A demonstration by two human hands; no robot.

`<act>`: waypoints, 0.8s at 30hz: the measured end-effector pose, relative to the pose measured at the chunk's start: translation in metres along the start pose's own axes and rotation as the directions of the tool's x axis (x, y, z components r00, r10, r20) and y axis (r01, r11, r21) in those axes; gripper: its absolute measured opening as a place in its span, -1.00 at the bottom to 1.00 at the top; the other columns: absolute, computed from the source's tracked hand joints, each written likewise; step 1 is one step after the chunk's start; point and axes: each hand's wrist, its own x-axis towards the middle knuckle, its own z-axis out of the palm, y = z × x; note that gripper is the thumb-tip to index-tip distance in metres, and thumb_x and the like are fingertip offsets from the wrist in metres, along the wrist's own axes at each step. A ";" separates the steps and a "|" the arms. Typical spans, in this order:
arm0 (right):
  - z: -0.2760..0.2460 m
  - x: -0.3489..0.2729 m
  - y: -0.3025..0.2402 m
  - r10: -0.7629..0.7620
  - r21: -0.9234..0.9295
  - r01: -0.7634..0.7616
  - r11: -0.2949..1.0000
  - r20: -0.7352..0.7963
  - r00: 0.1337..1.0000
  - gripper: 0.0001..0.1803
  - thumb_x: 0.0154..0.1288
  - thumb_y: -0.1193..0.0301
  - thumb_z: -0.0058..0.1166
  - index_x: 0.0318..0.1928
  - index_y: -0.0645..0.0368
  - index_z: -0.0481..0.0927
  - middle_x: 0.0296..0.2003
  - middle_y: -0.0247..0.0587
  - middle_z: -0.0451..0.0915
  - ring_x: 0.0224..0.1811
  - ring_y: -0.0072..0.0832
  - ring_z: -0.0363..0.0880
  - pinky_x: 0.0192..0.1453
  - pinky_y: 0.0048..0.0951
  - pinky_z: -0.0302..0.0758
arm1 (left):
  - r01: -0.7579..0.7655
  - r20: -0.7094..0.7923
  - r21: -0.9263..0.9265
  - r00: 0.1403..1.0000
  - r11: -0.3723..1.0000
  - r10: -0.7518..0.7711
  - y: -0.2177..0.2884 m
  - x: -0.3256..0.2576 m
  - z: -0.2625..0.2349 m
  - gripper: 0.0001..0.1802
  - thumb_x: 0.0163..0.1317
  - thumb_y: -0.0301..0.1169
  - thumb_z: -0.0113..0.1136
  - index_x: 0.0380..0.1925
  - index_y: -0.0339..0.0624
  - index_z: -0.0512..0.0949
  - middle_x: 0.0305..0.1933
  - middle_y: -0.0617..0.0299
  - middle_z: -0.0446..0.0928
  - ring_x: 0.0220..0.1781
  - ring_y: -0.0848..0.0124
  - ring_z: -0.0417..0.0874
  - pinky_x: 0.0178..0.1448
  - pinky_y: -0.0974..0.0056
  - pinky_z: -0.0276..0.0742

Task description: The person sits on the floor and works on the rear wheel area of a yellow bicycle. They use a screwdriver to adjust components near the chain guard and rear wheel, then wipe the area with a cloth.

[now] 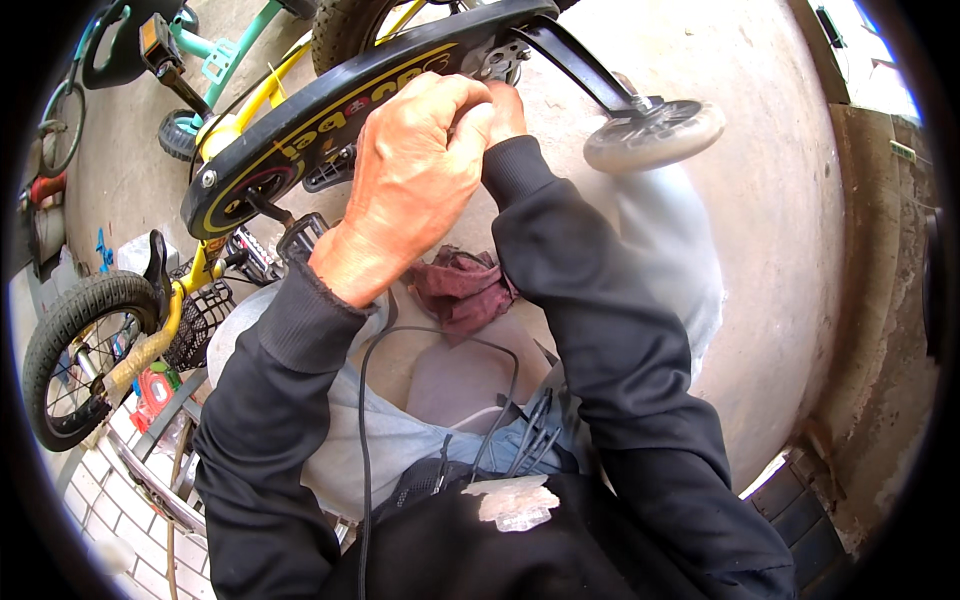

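Note:
A small yellow bicycle lies tipped in front of me, its long black chain guard (330,115) slanting across the upper view. My left hand (415,175) is closed, with curled fingers, just below the guard's upper right end. Whatever it grips is hidden. Close behind it is my right hand (507,112), mostly covered, so its fingers do not show. Both hands are next to a silvery metal bracket (500,62) at the wheel hub. From there a black stabiliser arm (575,62) runs to a small training wheel (655,137) with a pale rim.
A maroon cloth (460,292) lies between my legs. At left are the bicycle's front tyre (45,365) and a black pedal (303,236). A teal frame (235,60) stands beyond. A dark cord (365,440) hangs over my lap. A wall ledge (865,230) borders the right.

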 end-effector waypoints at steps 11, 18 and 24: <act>-0.007 0.018 0.014 0.230 0.501 -0.219 0.837 0.042 0.972 -0.72 0.34 0.36 -0.16 -0.36 0.35 0.51 -0.40 -0.07 0.55 -0.37 -0.21 0.56 -0.23 -0.26 0.51 | -0.030 -0.020 -0.035 0.999 0.999 0.030 0.003 -0.004 0.000 -0.86 0.24 -0.53 0.17 -0.23 -0.32 0.62 -0.36 0.21 0.56 -0.38 0.46 0.54 -0.22 0.39 0.47; -0.025 0.014 0.039 -0.286 -0.531 0.277 0.801 0.068 0.956 -0.51 0.32 0.11 -0.06 -0.21 0.42 0.49 -0.24 0.40 0.59 -0.08 0.26 0.55 0.02 0.03 0.49 | -0.031 -0.033 0.021 0.999 0.999 0.032 -0.003 0.001 0.002 -0.87 0.24 -0.52 0.18 -0.24 -0.31 0.63 -0.35 0.19 0.59 -0.36 0.45 0.58 -0.22 0.38 0.49; -0.011 -0.013 0.036 -0.320 -0.629 0.273 0.728 0.040 0.947 -0.58 0.37 0.19 -0.08 -0.13 0.40 0.44 -0.30 0.32 0.61 -0.20 0.18 0.61 -0.11 -0.03 0.54 | -0.018 -0.039 0.040 0.999 0.999 0.019 -0.006 0.001 0.000 -0.86 0.24 -0.52 0.18 -0.24 -0.32 0.63 -0.33 0.18 0.61 -0.34 0.44 0.62 -0.21 0.37 0.52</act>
